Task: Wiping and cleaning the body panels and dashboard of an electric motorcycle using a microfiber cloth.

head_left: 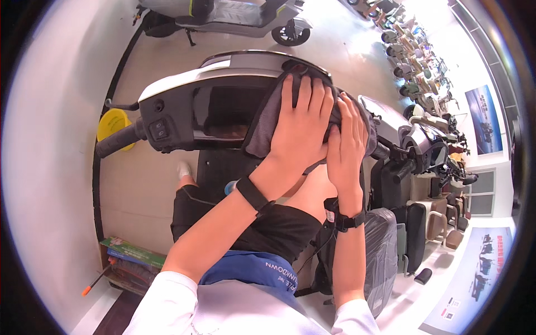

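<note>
Over the right end of the electric scooter's handlebar panel (167,92) lies a dark grey cloth (264,121) with black edging. My left hand (303,111) rests palm down on it, fingers pointing away from me and slightly apart. Beside it, touching it near the thumbs, my right hand (347,134) presses on the cloth's right part with fingers slightly bent. The cloth and hands hide the right grip and controls. A glossy black display (222,111) shows left of the cloth. Farther left are the switch block (159,129), rubber grip (119,140) and brake lever (121,105).
A yellow bucket (112,123) stands behind the left grip. Another scooter (234,21) is parked ahead. At right are a neighbouring scooter's handlebar (423,144), a plastic-wrapped seat (379,259) and rows of scooters (412,67). An open carton (134,259) sits at lower left.
</note>
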The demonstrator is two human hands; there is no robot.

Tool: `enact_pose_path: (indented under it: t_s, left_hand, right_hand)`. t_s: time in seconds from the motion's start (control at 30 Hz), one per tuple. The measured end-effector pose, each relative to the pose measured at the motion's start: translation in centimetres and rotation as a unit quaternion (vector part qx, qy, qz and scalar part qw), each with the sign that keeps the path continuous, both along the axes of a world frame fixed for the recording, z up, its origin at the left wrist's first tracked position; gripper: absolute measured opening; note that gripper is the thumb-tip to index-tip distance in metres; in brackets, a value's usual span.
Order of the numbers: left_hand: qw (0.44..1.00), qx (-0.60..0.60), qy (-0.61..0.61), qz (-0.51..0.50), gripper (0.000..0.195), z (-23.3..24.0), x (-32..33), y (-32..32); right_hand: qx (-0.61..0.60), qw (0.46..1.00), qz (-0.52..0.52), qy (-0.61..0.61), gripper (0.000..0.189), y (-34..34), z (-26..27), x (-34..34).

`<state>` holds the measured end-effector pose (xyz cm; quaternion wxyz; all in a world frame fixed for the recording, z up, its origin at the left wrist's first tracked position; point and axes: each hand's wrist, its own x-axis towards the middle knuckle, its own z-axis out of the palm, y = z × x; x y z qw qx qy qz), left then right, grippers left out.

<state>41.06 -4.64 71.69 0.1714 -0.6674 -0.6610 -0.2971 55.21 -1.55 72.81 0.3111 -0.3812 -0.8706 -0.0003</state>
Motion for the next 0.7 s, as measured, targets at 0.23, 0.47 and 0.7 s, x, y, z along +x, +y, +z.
enact_pose_path:
  t_s: [0.23,0.47,0.7]
  left_hand:
    - [0.989,0.009,-0.122,0.086,0.086,-0.1,-7.3,-5.4]
    - [0.983,0.049,-0.088,0.154,0.065,-0.5,-12.9,-9.2]
    - [0.971,0.059,-0.062,0.224,0.072,-1.1,-11.2,-10.1]
  right_hand:
    - [-0.003,0.998,0.036,-0.05,0.057,-3.3,0.4,-7.2]
    - [-0.008,0.984,0.168,-0.065,0.056,-4.4,1.3,-15.9]
    - [0.025,0.974,0.221,-0.035,0.055,-4.1,1.0,-14.4]
